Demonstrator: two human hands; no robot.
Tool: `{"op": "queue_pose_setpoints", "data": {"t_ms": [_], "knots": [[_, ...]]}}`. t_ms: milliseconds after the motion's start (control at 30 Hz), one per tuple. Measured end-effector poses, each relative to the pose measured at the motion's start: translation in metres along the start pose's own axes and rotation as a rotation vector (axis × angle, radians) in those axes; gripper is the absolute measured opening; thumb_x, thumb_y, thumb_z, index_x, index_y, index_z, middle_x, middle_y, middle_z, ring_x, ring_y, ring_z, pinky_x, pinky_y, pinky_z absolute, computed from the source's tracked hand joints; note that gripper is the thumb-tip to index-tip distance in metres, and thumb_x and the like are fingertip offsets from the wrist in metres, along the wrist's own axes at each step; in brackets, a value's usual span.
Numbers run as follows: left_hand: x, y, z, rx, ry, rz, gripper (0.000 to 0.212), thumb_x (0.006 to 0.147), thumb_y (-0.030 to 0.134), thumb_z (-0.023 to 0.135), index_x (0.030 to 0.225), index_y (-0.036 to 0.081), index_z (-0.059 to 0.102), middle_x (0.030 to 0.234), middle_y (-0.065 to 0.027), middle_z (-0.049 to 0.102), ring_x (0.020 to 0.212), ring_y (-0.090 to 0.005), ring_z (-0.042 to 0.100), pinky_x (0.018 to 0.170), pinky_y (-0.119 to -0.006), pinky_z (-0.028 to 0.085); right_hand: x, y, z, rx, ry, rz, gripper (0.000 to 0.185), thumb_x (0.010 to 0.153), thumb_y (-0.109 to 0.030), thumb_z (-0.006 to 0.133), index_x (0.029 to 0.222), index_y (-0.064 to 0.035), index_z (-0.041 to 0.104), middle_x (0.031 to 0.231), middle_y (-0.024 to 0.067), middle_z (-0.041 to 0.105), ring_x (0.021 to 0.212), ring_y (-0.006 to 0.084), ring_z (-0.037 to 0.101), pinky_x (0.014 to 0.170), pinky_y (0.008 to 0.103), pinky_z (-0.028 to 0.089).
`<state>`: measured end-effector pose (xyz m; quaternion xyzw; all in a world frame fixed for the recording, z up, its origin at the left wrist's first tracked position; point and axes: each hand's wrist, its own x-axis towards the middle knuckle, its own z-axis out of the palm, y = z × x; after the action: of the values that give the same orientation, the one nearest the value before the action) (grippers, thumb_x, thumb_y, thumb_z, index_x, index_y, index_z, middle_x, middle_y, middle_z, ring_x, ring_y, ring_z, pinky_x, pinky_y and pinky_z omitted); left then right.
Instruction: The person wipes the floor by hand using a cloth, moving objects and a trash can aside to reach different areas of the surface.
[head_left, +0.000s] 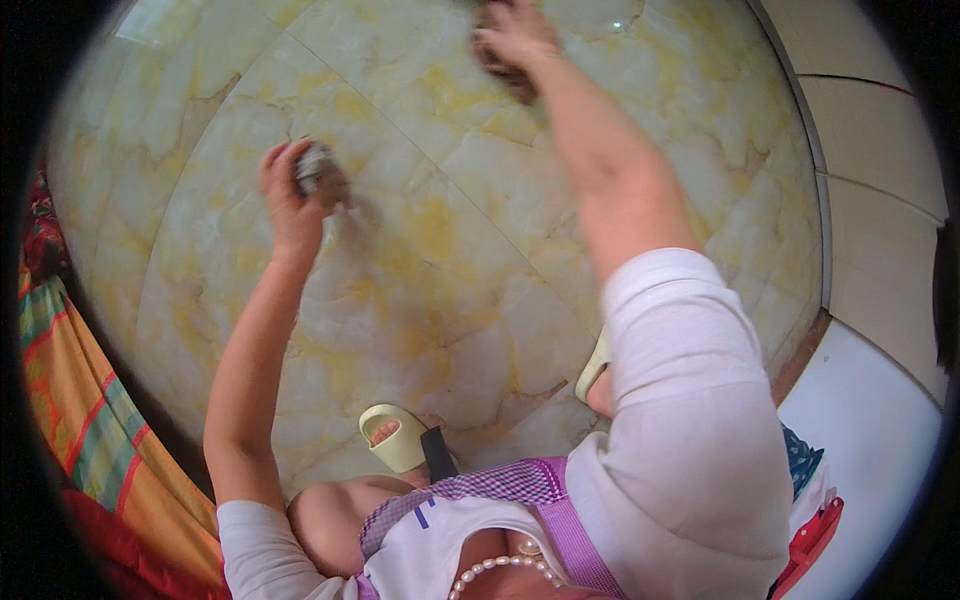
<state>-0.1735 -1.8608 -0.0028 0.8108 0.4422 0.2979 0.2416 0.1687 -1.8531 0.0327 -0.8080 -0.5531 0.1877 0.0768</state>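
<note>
My left hand (291, 199) is closed around a small grey-white wad (313, 166), perhaps a crumpled cloth, above the marbled floor tiles (450, 247). A blurred shadow falls on the floor beside it. Farther out, my right hand (525, 37) reaches to the top edge of the view. It grips a dark brown object (519, 84), too blurred by motion to identify. Whether that object touches the floor I cannot tell.
Light wall tiles (862, 127) rise along the right, with a white panel (855, 390) nearer me. A plaid orange cloth (124, 427) hangs at left. Below me are my pale yellow slippers (405, 442). A red item (810, 540) lies at lower right.
</note>
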Motion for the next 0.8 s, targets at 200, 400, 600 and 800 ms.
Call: {"op": "queue_pose_setpoints", "data": {"t_ms": [200, 400, 600, 800], "knots": [[0.036, 0.064, 0.097, -0.281, -0.069, -0.085, 0.051, 0.066, -0.004, 0.061, 0.115, 0.011, 0.051, 0.120, -0.0127, 0.040, 0.111, -0.0314, 0.041, 0.096, -0.036, 0.036, -0.128, 0.278, 0.032, -0.200, 0.237, 0.541, 0.065, 0.083, -0.053, 0.045, 0.136, -0.0179, 0.031, 0.137, 0.0163, 0.033, 0.128, 0.0330, 0.030, 0.103, 0.0446, 0.026], [0.036, 0.098, 0.180, 0.068, -0.090, -0.165, 0.059, 0.067, 0.004, 0.063, 0.121, 0.010, 0.042, 0.124, -0.0131, 0.040, 0.119, -0.0329, 0.035, 0.100, -0.041, 0.030, -0.225, 0.298, 0.060, -0.189, 0.341, 0.960, 0.061, 0.084, -0.050, 0.043, 0.137, -0.0218, 0.032, 0.143, 0.0182, 0.021, 0.126, 0.0423, 0.024, 0.103, 0.0469, 0.023], [0.025, 0.109, 0.224, 0.423, 0.179, -0.250, 0.061, 0.069, 0.029, 0.064, 0.123, 0.015, 0.039, 0.128, -0.0074, 0.039, 0.124, -0.0278, 0.031, 0.101, -0.049, 0.020, -0.127, 0.216, 0.062, -0.243, 0.661, 0.394, 0.040, 0.075, -0.027, 0.054, 0.112, -0.0111, 0.051, 0.112, 0.0170, 0.045, 0.099, 0.0388, 0.044, 0.083, 0.0478, 0.039], [0.029, 0.117, 0.224, 0.505, 0.143, -0.267, 0.061, 0.069, 0.034, 0.063, 0.123, 0.015, 0.041, 0.128, -0.0060, 0.040, 0.124, -0.0278, 0.031, 0.102, -0.049, 0.019, 0.035, 0.080, 0.056, 0.007, 0.445, -0.184, 0.028, 0.070, -0.021, 0.055, 0.097, -0.0122, 0.055, 0.098, 0.0133, 0.050, 0.092, 0.0319, 0.047, 0.075, 0.0429, 0.041]]}}
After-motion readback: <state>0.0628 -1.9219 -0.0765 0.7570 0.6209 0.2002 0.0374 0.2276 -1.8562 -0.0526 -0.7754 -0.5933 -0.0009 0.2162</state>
